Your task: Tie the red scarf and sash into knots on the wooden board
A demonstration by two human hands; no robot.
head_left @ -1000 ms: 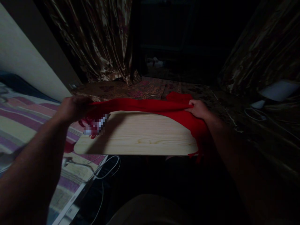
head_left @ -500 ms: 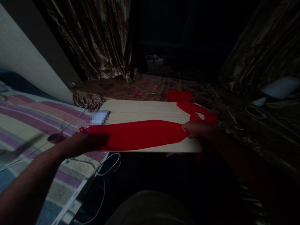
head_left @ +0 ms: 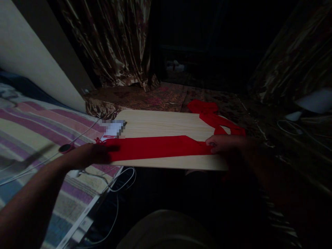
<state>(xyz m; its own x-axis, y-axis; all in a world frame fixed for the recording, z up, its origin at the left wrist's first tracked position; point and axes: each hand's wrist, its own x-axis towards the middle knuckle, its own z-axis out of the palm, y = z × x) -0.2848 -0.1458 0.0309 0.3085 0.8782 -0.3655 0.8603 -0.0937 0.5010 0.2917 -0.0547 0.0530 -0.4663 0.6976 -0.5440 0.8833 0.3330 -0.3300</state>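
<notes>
A red scarf (head_left: 150, 148) with a fringed left end stretches flat and taut across a pale wooden board (head_left: 155, 119). My right hand (head_left: 220, 143) is closed on the scarf, which bunches to a narrow band at the fingers. At the fringed end my left hand (head_left: 94, 154) grips the cloth; its fingers are dark and partly lost in shadow. Beyond my right hand, the rest of the scarf lies twisted in loops over the board's far right corner.
A bed with a striped cover (head_left: 75, 128) stands on the left. On it are a dark round-topped object (head_left: 66, 148) and white cables (head_left: 124, 188). A blurred-out flat item (head_left: 114, 128) rests at the board's left edge. Patterned curtains (head_left: 129, 52) hang behind, and a white lamp-like object (head_left: 315, 102) is at right.
The scarf between my hands has become narrower and straighter, its near edge drawn back from the board's front edge. The whole view has shifted slightly.
</notes>
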